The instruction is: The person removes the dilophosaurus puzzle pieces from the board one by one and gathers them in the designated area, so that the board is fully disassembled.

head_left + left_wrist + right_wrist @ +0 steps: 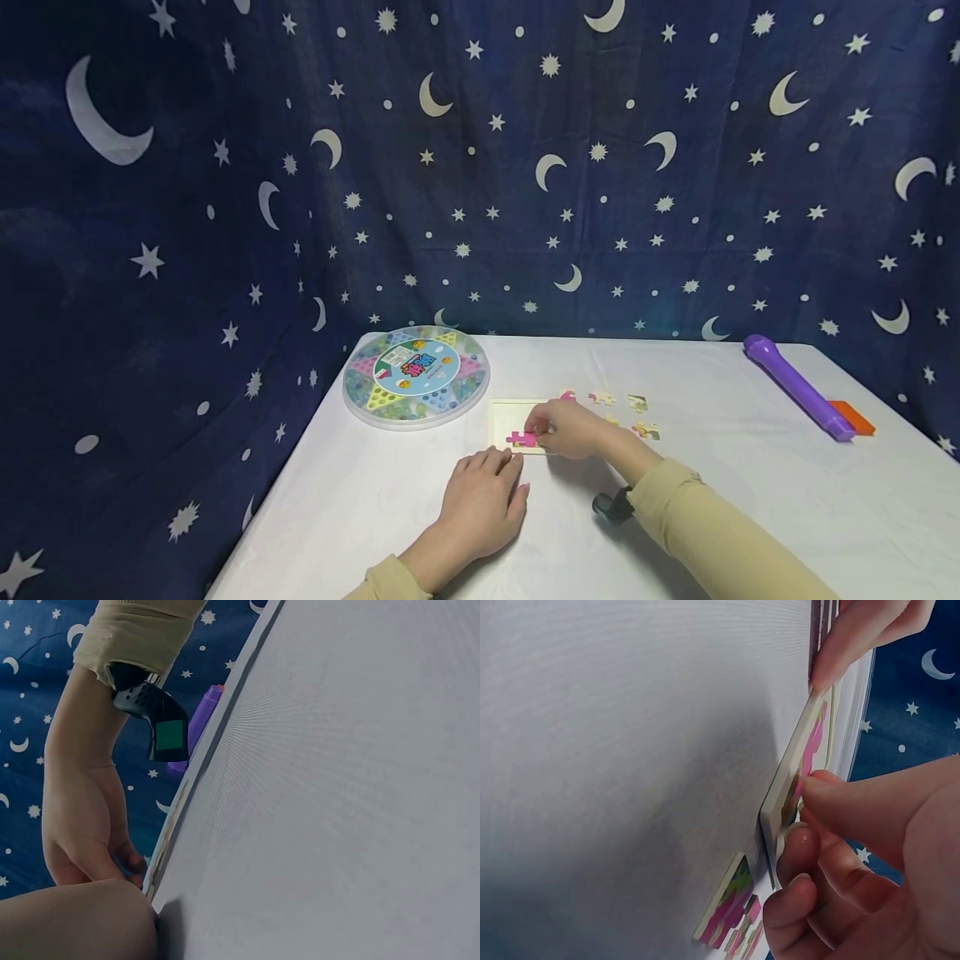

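Note:
A shallow white puzzle frame (501, 412) lies on the table, with a pink puzzle piece (516, 439) along its near side. My right hand (576, 429) reaches over the frame's right part. In the right wrist view, its thumb and forefinger pinch a pink puzzle piece (808, 759) at the frame's inner edge, and the other fingers are curled. My left hand (482, 504) rests on the table with fairly straight fingers, their tips touching the frame's near edge. The right hand hides much of the frame's right side.
Several loose puzzle pieces (637, 403) lie right of the frame. A round Chinese checkers box (471, 398) with marbles stands at the back left. Toward the right edge lie a purple stick (798, 387) and an orange block (853, 417). A starry curtain (525, 167) hangs behind the table.

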`<action>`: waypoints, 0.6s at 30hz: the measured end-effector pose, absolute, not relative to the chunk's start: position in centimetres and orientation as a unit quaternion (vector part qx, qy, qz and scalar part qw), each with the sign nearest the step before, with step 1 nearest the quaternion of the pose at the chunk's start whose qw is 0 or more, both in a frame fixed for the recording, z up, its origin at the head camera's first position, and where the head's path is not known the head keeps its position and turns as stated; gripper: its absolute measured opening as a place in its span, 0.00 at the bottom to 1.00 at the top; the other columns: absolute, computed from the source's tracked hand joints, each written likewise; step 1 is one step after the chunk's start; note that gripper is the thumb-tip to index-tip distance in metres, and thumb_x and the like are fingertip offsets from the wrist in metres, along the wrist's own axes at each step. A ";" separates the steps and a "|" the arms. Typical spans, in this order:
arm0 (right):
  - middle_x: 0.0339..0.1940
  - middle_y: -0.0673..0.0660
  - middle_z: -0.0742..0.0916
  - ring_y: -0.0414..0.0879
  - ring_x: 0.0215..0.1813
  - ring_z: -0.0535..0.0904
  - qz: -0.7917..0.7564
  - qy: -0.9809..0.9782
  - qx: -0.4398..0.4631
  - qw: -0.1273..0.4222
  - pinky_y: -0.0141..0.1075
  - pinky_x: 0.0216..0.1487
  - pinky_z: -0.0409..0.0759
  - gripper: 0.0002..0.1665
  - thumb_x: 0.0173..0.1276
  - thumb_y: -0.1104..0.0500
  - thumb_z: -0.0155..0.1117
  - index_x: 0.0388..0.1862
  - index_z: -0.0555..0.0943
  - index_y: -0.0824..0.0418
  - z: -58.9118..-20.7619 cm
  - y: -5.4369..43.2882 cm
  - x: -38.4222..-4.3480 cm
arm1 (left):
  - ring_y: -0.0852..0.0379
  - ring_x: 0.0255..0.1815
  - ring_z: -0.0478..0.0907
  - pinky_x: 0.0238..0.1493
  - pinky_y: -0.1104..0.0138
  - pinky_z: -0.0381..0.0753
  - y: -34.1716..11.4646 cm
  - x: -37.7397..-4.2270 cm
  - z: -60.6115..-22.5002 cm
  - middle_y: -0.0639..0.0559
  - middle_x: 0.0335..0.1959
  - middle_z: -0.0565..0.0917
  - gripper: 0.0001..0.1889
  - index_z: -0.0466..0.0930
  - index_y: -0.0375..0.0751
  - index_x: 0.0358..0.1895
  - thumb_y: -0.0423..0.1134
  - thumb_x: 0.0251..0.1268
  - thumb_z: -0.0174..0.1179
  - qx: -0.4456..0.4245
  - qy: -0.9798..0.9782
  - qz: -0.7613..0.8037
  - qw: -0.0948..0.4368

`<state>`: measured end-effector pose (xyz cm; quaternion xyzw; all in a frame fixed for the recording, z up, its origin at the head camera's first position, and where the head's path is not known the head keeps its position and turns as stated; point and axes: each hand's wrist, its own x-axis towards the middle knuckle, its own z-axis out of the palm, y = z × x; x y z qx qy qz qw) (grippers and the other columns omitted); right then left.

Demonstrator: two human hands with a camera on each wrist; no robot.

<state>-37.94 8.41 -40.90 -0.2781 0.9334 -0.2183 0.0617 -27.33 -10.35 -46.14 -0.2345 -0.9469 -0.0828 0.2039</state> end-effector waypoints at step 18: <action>0.39 0.49 0.84 0.45 0.39 0.77 -0.242 0.936 -0.243 0.083 0.45 0.48 0.78 0.15 0.64 0.73 0.66 0.41 0.81 0.53 -40.7 8.0 -38.1 | 0.46 0.64 0.76 0.61 0.49 0.74 -10.3 -27.4 -46.2 0.48 0.58 0.83 0.23 0.82 0.42 0.63 0.51 0.76 0.53 -0.232 -0.948 -0.083 0.202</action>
